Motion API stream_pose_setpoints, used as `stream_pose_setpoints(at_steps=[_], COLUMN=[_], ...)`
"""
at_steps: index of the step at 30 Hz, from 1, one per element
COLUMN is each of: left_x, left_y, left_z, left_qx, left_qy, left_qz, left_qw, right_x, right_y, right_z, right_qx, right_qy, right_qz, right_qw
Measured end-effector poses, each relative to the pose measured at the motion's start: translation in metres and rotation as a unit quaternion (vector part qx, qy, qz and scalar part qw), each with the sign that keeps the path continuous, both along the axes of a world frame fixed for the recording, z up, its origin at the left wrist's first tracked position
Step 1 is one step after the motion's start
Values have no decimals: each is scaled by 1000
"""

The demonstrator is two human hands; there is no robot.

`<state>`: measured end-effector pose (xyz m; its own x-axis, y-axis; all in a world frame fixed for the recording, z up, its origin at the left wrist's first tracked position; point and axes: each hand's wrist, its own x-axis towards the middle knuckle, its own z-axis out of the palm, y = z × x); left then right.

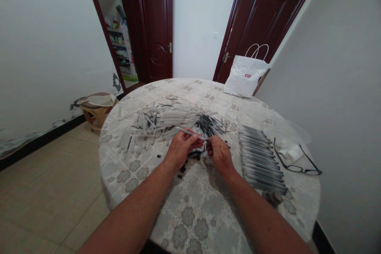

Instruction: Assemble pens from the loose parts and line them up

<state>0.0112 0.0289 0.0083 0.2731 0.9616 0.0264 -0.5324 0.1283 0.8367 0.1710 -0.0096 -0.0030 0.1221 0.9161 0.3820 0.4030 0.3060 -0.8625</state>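
Note:
My left hand [180, 147] is closed around a slim, pale pen barrel [183, 130], which sticks out past the fingers toward the upper left. At the barrel's other end, my right hand [220, 154] pinches with thumb and fingers; what sits between them is too small to make out. Just beyond my hands lies a heap of pale pen barrels [177, 118]. A fan of thin dark pen parts [208, 124] touches its right side. Small black pieces [180, 176] are scattered beneath and beside my left hand.
Grey pens [260, 160] lie in a neat row on the right of the round, cloth-covered table [190, 226]. Past them are black-framed glasses [297, 168] and crumpled clear plastic [291, 129]. A white paper bag [245, 75] stands at the back right edge.

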Motion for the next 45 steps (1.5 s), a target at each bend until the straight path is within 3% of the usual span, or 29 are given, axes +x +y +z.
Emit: stream_pose_setpoints(at_steps=[8, 14, 20, 37, 42, 45], left_x=[0, 0, -1, -1, -4, -12], left_y=[0, 1, 0, 2, 0, 2], left_z=[0, -1, -1, -3, 5, 8], left_qx=[8, -3, 6, 31, 100, 192], left_qy=[2, -2, 11, 45, 151, 291], left_qz=[-8, 8, -1, 5, 11, 53], left_qw=[1000, 1000, 1000, 998, 984, 936], right_x=[-1, 0, 0, 0, 3, 7], right_y=[-1, 0, -1, -1, -4, -4], right_z=[2, -1, 1, 3, 14, 18], right_qx=[8, 9, 16, -11, 36, 68], right_qy=[-50, -17, -67, -34, -106, -117], right_qz=[-2, -9, 8, 18, 25, -36], right_qw=[999, 1000, 998, 999, 993, 990])
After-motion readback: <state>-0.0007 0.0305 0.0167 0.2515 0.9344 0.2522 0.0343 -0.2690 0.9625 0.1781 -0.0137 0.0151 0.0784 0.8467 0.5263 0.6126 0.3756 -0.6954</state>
